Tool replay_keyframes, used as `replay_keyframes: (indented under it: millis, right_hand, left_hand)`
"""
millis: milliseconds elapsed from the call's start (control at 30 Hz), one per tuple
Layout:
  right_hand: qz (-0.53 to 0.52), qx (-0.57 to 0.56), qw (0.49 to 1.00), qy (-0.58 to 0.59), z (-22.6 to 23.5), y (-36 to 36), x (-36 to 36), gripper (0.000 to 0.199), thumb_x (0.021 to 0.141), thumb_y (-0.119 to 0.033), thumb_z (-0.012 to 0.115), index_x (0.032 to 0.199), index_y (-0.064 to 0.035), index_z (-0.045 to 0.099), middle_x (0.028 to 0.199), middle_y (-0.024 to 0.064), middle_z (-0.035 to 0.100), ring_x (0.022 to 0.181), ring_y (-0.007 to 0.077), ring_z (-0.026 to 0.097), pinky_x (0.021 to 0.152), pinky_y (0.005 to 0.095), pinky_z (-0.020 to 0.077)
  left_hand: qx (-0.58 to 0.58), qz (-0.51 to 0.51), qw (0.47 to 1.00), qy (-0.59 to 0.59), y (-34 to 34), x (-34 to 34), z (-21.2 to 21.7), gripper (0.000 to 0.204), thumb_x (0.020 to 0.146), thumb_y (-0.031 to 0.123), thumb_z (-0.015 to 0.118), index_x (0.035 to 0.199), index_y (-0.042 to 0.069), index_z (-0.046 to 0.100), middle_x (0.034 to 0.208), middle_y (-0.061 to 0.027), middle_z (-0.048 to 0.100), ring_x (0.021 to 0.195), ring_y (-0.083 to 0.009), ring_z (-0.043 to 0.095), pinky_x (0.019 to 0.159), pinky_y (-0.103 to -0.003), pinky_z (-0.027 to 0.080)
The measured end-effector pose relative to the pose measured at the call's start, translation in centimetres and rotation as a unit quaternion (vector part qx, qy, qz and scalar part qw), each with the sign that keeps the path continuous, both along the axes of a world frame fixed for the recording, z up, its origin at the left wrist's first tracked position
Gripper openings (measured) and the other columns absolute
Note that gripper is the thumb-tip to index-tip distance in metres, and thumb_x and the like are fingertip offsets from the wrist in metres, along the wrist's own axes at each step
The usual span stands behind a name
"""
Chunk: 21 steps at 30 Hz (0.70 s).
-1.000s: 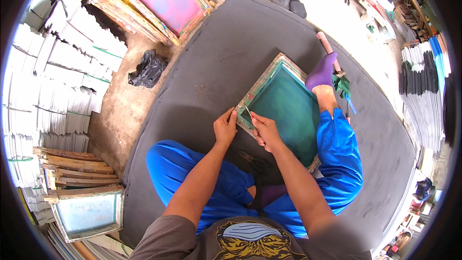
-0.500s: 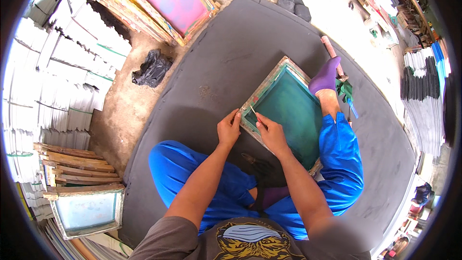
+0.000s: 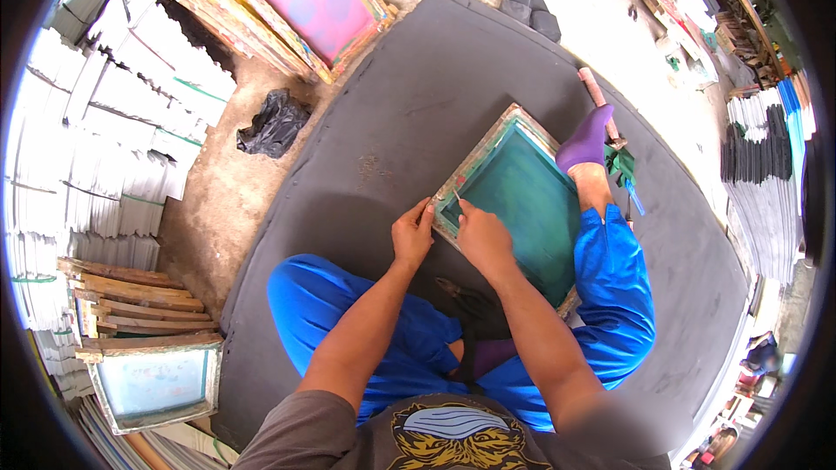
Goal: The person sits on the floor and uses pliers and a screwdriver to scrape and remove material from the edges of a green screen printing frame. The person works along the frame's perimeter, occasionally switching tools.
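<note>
A screen-printing frame [image 3: 475, 155] with a worn wooden border and teal mesh lies slanted on the dark mat before me. My left hand [image 3: 413, 233] is closed at its left corner, thumb and fingertips pinching the wood. Inside that corner, my right hand [image 3: 484, 242] is closed around a thin, light-coloured tool [image 3: 455, 195], its tip against the border. The fingers hide most of the tool, so its kind is unclear. My purple-socked foot [image 3: 585, 141] rests against the frame's far right side. A dark-handled tool [image 3: 461, 292], partly in shadow, lies between my legs.
Beyond my foot lie a wooden-handled tool [image 3: 597, 96], a green scrap [image 3: 620, 162] and a blue-handled tool [image 3: 637, 198]. Colourful frames [image 3: 313, 4] lean at the far left; more frames [image 3: 157, 379] stand near left. Stacked sheets [image 3: 96, 139], a black plastic bag [image 3: 274, 124] and sandals [image 3: 529, 9] surround the mat.
My right hand has turned and shifted slightly left, its knuckles now more upward and less of the tool showing. The left hand keeps its place at the frame's corner.
</note>
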State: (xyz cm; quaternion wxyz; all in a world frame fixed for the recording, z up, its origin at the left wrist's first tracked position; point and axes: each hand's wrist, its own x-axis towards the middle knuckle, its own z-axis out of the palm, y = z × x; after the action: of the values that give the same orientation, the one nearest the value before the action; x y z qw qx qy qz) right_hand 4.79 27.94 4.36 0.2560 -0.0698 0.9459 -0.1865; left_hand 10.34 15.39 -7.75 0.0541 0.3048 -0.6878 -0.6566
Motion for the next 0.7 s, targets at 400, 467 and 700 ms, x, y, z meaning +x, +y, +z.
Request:
replay_keyframes:
  millis: [400,467,700]
  right_hand:
    - [-0.098,-0.262,0.96,-0.021,-7.1,3.6,0.2,0.04,0.101,-0.02,0.063,0.139,-0.0077,0.063,0.111,0.0304,0.07,0.098,0.0439,0.07,0.083,0.0468,0.0559]
    - [-0.018,-0.247,0.965,0.088,-7.9,4.3,0.2,0.039,0.103,-0.021,0.062,0.14,-0.0106,0.064,0.102,0.0264,0.073,0.082,0.0384,0.072,0.07,0.0439,0.0561]
    - [-0.218,-0.345,0.886,-0.218,-5.5,4.1,-0.8,0.041,0.104,-0.022,0.061,0.143,-0.0086,0.061,0.096,0.0192,0.074,0.072,0.0316,0.071,0.065,0.0422,0.0548]
  left_hand:
    - [-0.105,-0.014,0.994,0.033,0.2,-0.2,-3.2,0.038,0.102,0.029,0.066,0.129,0.004,0.072,0.084,-0.0076,0.074,0.054,-0.0104,0.06,0.048,-0.029,0.052]
    - [-0.109,-0.012,0.993,0.042,0.2,-0.2,-3.1,0.037,0.102,0.029,0.066,0.128,0.003,0.072,0.084,-0.0073,0.074,0.053,-0.0101,0.06,0.048,-0.029,0.052]
    - [-0.05,-0.005,0.999,0.009,-0.2,0.1,-1.0,0.037,0.102,0.029,0.066,0.128,0.004,0.073,0.083,-0.0048,0.072,0.053,-0.0092,0.059,0.046,-0.028,0.051]
